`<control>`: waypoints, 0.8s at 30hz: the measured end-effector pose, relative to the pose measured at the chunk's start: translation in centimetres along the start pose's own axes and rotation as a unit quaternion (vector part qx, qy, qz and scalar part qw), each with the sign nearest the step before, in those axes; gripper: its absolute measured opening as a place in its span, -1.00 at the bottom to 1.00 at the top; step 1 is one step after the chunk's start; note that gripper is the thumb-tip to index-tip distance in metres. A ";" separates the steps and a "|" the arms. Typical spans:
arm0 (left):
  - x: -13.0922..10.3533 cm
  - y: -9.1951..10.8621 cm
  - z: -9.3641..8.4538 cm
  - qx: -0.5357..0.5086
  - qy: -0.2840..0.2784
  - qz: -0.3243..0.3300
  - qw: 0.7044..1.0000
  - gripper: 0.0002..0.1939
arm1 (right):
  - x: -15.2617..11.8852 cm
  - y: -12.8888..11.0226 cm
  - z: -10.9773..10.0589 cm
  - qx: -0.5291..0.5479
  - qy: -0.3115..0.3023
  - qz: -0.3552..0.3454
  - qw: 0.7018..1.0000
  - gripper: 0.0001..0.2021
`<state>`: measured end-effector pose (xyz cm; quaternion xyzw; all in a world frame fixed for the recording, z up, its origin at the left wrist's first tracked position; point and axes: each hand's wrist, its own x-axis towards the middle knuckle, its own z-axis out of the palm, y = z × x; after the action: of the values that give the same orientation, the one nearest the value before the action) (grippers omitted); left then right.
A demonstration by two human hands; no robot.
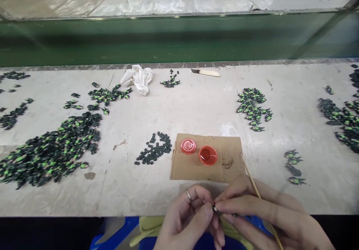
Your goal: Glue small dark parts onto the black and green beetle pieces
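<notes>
Both hands meet at the table's near edge. My left hand (pixel 186 216), with a ring on one finger, pinches a tiny dark piece (pixel 215 208) between thumb and fingertips. My right hand (pixel 269 212) touches the same piece and holds a thin wooden stick (pixel 252 180) that slants up toward a cardboard sheet (pixel 196 167). On the cardboard stand a small red cup (pixel 208 155) and its red lid (pixel 187 146). Just left of the cardboard lies a heap of small dark discs (pixel 155 149).
Piles of green-and-black pieces lie at the left (pixel 50 151), back left (pixel 108 95), right of centre (pixel 254 107) and far right (pixel 340 121). A white cloth (pixel 138 78) and a knife (pixel 206 72) lie at the back. A green belt (pixel 168 40) runs behind the table.
</notes>
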<state>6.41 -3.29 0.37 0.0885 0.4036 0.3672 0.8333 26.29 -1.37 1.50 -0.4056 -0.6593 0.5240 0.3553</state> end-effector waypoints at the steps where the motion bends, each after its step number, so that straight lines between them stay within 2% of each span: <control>1: 0.0 0.0 -0.1 0.013 -0.001 0.004 1.000 -0.54 | 0.1 -0.2 -0.1 0.009 -0.006 0.014 1.000 -0.72; 3: 0.0 0.1 -0.3 0.040 -0.005 0.011 0.999 -0.53 | 0.3 -0.4 -0.2 0.006 0.003 0.013 1.000 -0.76; 7: 0.2 0.3 -0.6 0.071 -0.027 -0.013 0.997 -0.51 | 1.2 -0.8 0.2 -0.029 0.030 -0.041 0.998 -0.76; 12: 1.1 0.0 -1.1 0.045 -0.073 -0.035 0.996 -0.56 | 1.9 -1.3 -0.2 -0.057 0.030 -0.063 0.996 -0.73; 17: 1.7 0.2 -1.0 -0.003 -0.075 -0.040 0.996 -0.61 | 0.8 -0.8 -1.8 -0.104 -0.054 -0.081 0.990 -0.67; 19: 1.6 0.6 -0.6 -0.008 -0.070 -0.049 0.996 -0.62 | 0.3 -0.3 -1.8 -0.078 -0.032 -0.042 0.996 -0.73; 21: 1.5 0.8 -0.1 -0.002 -0.060 -0.057 0.997 -0.62 | 0.1 0.0 -1.4 -0.031 0.018 0.007 0.999 -0.81; 24: 1.1 0.8 0.7 0.015 -0.025 -0.025 0.999 -0.58 | 0.0 0.0 -0.4 -0.024 0.079 0.018 0.996 -0.86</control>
<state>6.97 -1.89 0.52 0.1005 0.3903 0.3378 0.8506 26.65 -1.19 1.57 -0.4657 -0.6342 0.4806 0.3872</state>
